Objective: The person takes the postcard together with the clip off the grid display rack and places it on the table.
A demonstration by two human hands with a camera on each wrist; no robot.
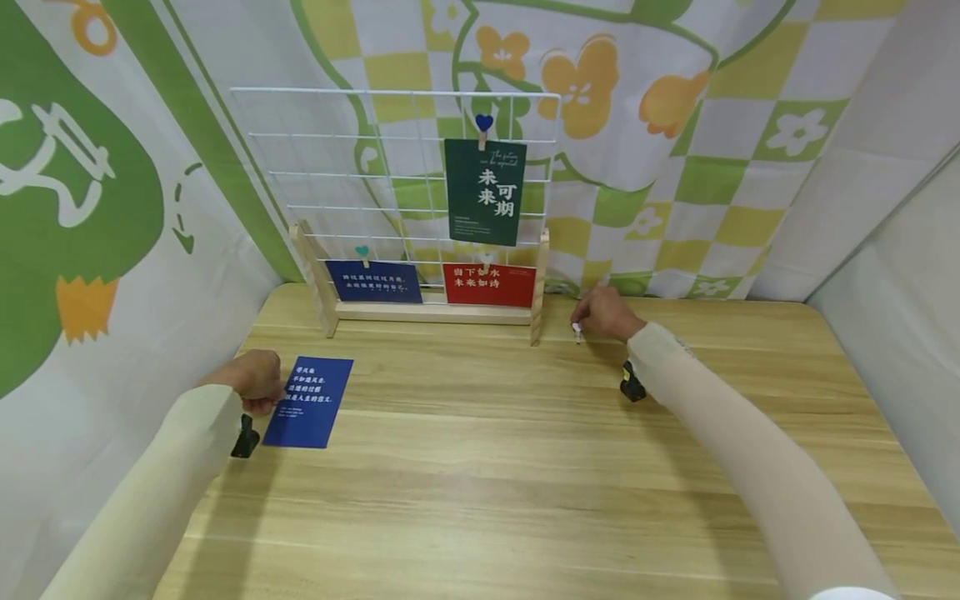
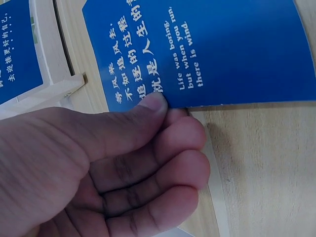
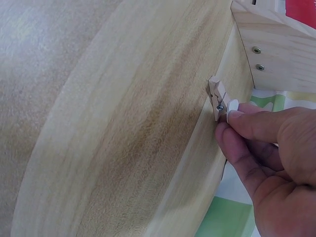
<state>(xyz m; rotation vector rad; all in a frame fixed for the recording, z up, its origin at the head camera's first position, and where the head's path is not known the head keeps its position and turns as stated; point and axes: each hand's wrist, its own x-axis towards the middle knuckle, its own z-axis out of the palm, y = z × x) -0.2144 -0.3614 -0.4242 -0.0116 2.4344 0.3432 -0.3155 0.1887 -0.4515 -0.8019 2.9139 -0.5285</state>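
Note:
My left hand (image 1: 255, 379) pinches the edge of a blue postcard (image 1: 318, 404) with white lettering, thumb on its printed face in the left wrist view. To the right of the wire rack (image 1: 420, 177), my right hand (image 1: 609, 313) holds a small wooden clothespin (image 3: 217, 98) with a white piece on it, between thumb and fingers. On the rack hang a dark green card (image 1: 486, 221) under a blue heart clip (image 1: 484, 122), a blue card (image 1: 375, 287) under a teal heart clip (image 1: 362, 251), and a red card (image 1: 491, 292) under a pale clip.
The rack stands in wooden feet (image 1: 536, 300) near the back of the wooden table (image 1: 465, 500). A printed green and yellow curtain (image 1: 720, 192) hangs close behind it. White fabric walls (image 1: 900, 233) rise at both sides.

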